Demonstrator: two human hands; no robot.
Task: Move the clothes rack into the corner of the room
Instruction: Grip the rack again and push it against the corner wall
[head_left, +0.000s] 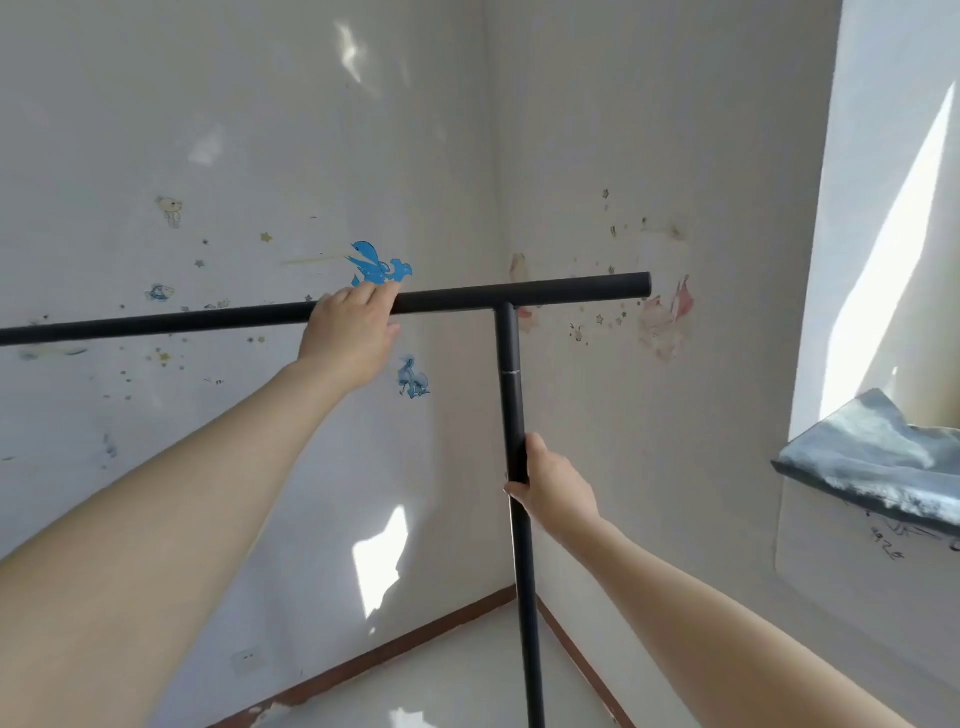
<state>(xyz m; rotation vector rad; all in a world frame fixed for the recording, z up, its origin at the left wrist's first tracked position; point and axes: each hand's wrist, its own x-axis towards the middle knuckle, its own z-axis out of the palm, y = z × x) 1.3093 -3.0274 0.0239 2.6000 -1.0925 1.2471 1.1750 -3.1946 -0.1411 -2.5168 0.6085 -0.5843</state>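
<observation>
The clothes rack is a bare black metal frame: a horizontal top bar running from the left edge to about mid-right, and a vertical post dropping from it to the bottom edge. My left hand is wrapped over the top bar, left of the joint. My right hand grips the vertical post about halfway down. The room corner lies directly behind the post, where two white walls meet. The rack's feet are out of view.
Both walls carry small stickers, among them a blue one just behind the bar. A window recess with a worn dark sill juts out at right. A brown skirting board edges the pale glossy floor.
</observation>
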